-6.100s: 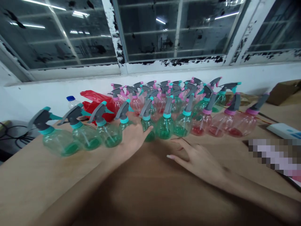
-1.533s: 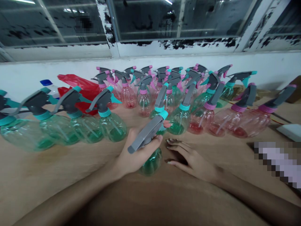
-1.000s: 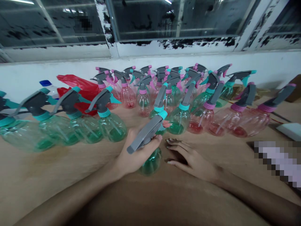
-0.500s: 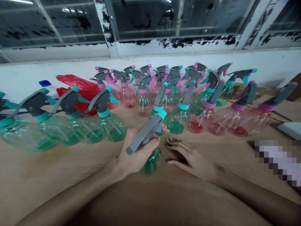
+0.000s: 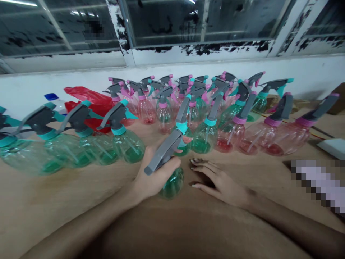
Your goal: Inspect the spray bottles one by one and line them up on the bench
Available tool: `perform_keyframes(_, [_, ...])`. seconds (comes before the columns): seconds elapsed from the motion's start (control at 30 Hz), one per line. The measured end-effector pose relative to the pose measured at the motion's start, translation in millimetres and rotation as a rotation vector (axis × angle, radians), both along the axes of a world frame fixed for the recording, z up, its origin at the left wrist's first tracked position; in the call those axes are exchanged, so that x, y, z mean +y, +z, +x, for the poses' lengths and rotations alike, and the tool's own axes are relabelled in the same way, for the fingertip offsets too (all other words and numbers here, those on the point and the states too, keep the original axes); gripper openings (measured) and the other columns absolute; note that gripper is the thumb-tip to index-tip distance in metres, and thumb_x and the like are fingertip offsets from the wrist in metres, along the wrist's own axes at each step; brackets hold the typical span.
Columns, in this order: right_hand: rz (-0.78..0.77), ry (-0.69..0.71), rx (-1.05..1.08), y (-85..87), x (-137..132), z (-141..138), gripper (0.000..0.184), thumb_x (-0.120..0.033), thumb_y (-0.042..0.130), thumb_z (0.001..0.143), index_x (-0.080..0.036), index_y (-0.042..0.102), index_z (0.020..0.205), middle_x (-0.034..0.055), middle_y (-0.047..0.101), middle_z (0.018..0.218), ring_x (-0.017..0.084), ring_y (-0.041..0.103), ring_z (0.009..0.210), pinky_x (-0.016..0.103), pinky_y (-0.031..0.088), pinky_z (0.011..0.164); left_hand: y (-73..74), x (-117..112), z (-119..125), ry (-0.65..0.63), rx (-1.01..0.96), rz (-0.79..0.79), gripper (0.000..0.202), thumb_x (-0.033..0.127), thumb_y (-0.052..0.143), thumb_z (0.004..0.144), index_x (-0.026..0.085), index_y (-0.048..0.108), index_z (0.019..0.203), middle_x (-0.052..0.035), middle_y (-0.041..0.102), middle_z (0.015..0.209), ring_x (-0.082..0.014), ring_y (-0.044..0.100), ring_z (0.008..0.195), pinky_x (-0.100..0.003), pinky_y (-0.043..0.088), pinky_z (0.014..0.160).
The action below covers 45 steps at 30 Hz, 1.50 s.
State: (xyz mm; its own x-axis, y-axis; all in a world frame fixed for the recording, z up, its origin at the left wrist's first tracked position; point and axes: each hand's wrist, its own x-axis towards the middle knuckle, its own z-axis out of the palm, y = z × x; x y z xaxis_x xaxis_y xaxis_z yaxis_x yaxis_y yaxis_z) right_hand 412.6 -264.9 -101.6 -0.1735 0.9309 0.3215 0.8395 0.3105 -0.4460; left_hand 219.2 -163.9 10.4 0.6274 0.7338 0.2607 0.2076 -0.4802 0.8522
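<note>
My left hand [image 5: 155, 176] is wrapped round the neck of a green spray bottle [image 5: 172, 183] with a grey trigger head and a turquoise nozzle. The nozzle points away from me, and some fingers stretch forward near the trigger. The hand hides the collar of this bottle. Just to the right, my right hand [image 5: 218, 180] rests on the table [image 5: 205, 226] with its fingers apart and nothing in them. Right beyond the held bottle stands another green spray bottle [image 5: 184, 145], partly hidden by the fingers.
Green spray bottles [image 5: 132, 147] stand in a row on the left. Pink ones [image 5: 229, 140] stand on the right, with mixed colours behind. A red plastic bag [image 5: 91, 100] and a blue-capped bottle [image 5: 58, 100] lie near the white wall [image 5: 27, 84]. A blurred-out patch covers the right side.
The held bottle's head has shifted very slightly left and down, and my left fingers near the trigger have spread a little. My right hand stays put.
</note>
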Motion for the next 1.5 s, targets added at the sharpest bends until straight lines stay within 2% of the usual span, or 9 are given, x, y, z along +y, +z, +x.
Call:
perform_keyframes(0.13, [0.007, 0.005, -0.003, -1.4, 0.2, 0.6, 0.044, -0.044, 0.053, 0.087, -0.022, 0.048, 0.125, 0.0086, 0.054, 0.131, 0.024, 0.043, 0.127, 0.046, 0.039, 0.104, 1.6, -1.3, 1.7, 0.012, 0.032, -0.005, 0.019, 0.02, 0.051, 0.072, 0.024, 0.061, 0.088, 0.0002, 0.067, 0.078, -0.0181, 0.063, 0.068, -0.031, 0.051, 0.068])
perform_keyframes(0.3, [0.011, 0.015, 0.013, -0.1, 0.3, 0.4, 0.044, -0.043, 0.053, 0.087, -0.023, 0.047, 0.126, 0.009, 0.054, 0.131, 0.024, 0.044, 0.126, 0.048, 0.039, 0.104, 1.9, -0.1, 3.0, -0.009, 0.008, -0.028, 0.024, 0.024, 0.05, 0.072, 0.024, 0.06, 0.095, -0.0004, 0.066, 0.074, -0.0199, 0.063, 0.069, -0.032, 0.051, 0.064])
perform_keyframes(0.47, [0.009, 0.01, 0.013, 1.5, -0.4, 0.0, 0.042, -0.042, 0.053, 0.087, -0.022, 0.049, 0.124, 0.0087, 0.054, 0.131, 0.024, 0.044, 0.126, 0.047, 0.039, 0.104, -0.5, 1.6, 2.4, -0.021, 0.015, -0.023, 0.029, 0.022, 0.053, 0.075, 0.028, 0.06, 0.102, 0.0016, 0.067, 0.078, -0.0187, 0.065, 0.073, -0.029, 0.051, 0.067])
perform_keyframes(0.7, [0.022, 0.013, 0.02, 2.1, 0.2, -0.7, 0.043, -0.042, 0.054, 0.087, -0.023, 0.048, 0.125, 0.0086, 0.055, 0.13, 0.025, 0.045, 0.125, 0.048, 0.04, 0.103, 2.2, -1.2, 2.5, -0.01, 0.034, 0.001, 0.028, 0.02, 0.052, 0.075, 0.025, 0.06, 0.102, 0.001, 0.066, 0.073, -0.0188, 0.064, 0.069, -0.029, 0.05, 0.063])
perform_keyframes(0.83, [0.016, 0.012, -0.002, 0.0, 0.0, -0.2, 0.043, -0.043, 0.053, 0.087, -0.022, 0.048, 0.125, 0.0088, 0.053, 0.131, 0.024, 0.044, 0.126, 0.048, 0.039, 0.104, 1.7, -1.2, 2.4, -0.011, 0.022, 0.008, 0.025, 0.018, 0.052, 0.076, 0.027, 0.06, 0.097, 0.0019, 0.065, 0.077, -0.0172, 0.063, 0.072, -0.027, 0.05, 0.068])
perform_keyframes(1.0, [0.019, 0.007, 0.006, -1.4, -0.2, 0.3, 0.044, -0.044, 0.054, 0.087, -0.023, 0.047, 0.126, 0.0087, 0.054, 0.131, 0.025, 0.044, 0.126, 0.048, 0.039, 0.103, 4.1, -0.5, 3.2, -0.04, 0.008, 0.007, 0.024, 0.017, 0.05, 0.076, 0.027, 0.06, 0.095, 0.0018, 0.065, 0.078, -0.0175, 0.062, 0.07, -0.028, 0.049, 0.065])
perform_keyframes(1.23, [0.034, 0.013, 0.015, -0.6, 0.6, 0.3, 0.043, -0.043, 0.054, 0.087, -0.023, 0.049, 0.125, 0.0086, 0.055, 0.13, 0.025, 0.045, 0.125, 0.048, 0.04, 0.103, -0.4, -0.1, 2.1, -0.027, 0.003, 0.014, 0.014, 0.013, 0.052, 0.076, 0.027, 0.054, 0.077, 0.0052, 0.063, 0.08, -0.0139, 0.062, 0.073, -0.023, 0.048, 0.07])
perform_keyframes(1.37, [0.019, 0.008, 0.003, -0.8, 0.6, 0.4, 0.043, -0.043, 0.053, 0.087, -0.023, 0.048, 0.125, 0.0084, 0.054, 0.131, 0.024, 0.044, 0.126, 0.047, 0.039, 0.104, -1.7, 0.5, 2.2, -0.019, 0.033, 0.021, 0.013, 0.014, 0.052, 0.077, 0.027, 0.054, 0.077, 0.0056, 0.062, 0.075, -0.0137, 0.061, 0.069, -0.023, 0.047, 0.065])
perform_keyframes(1.5, [0.018, 0.013, 0.004, -1.0, 0.5, 0.7, 0.043, -0.044, 0.053, 0.087, -0.023, 0.048, 0.124, 0.0087, 0.054, 0.131, 0.024, 0.044, 0.126, 0.048, 0.04, 0.104, 0.9, -0.5, 2.7, -0.017, 0.029, 0.019, 0.012, 0.015, 0.052, 0.076, 0.026, 0.056, 0.077, 0.0043, 0.065, 0.08, -0.0147, 0.063, 0.074, -0.024, 0.048, 0.068])
